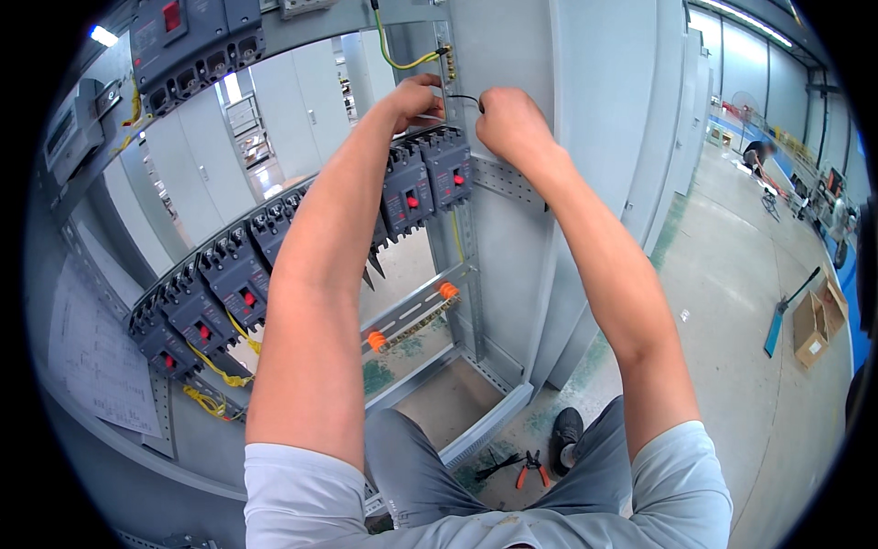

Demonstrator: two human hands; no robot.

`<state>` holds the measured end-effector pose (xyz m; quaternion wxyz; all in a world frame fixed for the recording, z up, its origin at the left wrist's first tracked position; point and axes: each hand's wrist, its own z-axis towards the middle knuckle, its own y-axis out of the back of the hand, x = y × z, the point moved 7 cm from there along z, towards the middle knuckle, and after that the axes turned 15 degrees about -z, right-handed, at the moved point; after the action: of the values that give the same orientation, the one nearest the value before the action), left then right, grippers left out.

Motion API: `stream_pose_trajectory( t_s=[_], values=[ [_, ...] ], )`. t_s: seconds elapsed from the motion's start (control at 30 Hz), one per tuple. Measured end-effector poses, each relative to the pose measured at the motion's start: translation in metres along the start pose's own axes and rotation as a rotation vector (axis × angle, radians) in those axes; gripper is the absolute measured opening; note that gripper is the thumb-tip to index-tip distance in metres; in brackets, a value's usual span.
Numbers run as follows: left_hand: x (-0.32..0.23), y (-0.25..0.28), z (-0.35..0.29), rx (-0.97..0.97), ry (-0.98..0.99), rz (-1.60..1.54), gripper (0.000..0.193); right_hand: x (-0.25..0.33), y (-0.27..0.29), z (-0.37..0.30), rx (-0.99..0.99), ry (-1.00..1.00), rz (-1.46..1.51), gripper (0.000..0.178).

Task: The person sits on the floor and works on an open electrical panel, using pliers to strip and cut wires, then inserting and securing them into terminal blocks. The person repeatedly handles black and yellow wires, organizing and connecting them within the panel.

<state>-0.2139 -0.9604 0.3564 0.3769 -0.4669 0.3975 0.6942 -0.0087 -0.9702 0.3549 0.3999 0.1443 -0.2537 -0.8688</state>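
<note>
My right hand (512,123) is closed in a pinch on one end of a thin black strand (465,97), a cable tie or wire. The strand curves left to the perforated metal upright of the cabinet frame. Just across that upright, my left hand (416,99) has its fingers bent, with the tips partly hidden at the metal edge; what they hold cannot be made out. Above the hands, a green-yellow earth wire (402,66) runs to brass terminals (448,62) on the upright. Below my left hand sits a grey circuit breaker (448,169) with a red switch.
Several more breakers (229,274) form a row across the cabinet, partly behind my left arm. Lower down, a rail carries orange insulators (376,340). Orange-handled pliers (532,471) lie on the floor by my shoe. To the right are a cardboard box (812,329) and a distant person (757,156).
</note>
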Motion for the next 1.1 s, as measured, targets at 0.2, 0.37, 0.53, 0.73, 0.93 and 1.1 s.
stream_pose_trajectory(
  t_s=[0.2, 0.37, 0.53, 0.73, 0.93, 1.1],
  values=[
    [0.0, -0.001, 0.0, 0.01, -0.002, 0.037, 0.054, 0.008, 0.008, -0.01, -0.063, 0.016, 0.067, 0.013],
    [0.001, -0.001, 0.002, 0.005, -0.006, 0.044, 0.052, 0.009, 0.013, -0.011, -0.025, -0.023, 0.044, 0.013],
    [0.001, 0.001, 0.001, -0.007, -0.004, 0.097, 0.05, 0.009, 0.013, -0.011, 0.018, -0.044, 0.026, 0.013],
    [-0.004, -0.001, -0.002, -0.025, -0.048, 0.111, 0.051, 0.002, -0.004, 0.002, 0.013, -0.026, 0.006, 0.014],
    [0.003, 0.002, 0.007, -0.01, -0.043, 0.122, 0.038, 0.001, -0.022, 0.021, -0.01, 0.005, -0.001, 0.016],
    [0.004, 0.009, 0.016, -0.046, -0.156, 0.268, 0.024, -0.003, -0.037, 0.033, 0.014, -0.065, 0.042, 0.016]
  ],
)
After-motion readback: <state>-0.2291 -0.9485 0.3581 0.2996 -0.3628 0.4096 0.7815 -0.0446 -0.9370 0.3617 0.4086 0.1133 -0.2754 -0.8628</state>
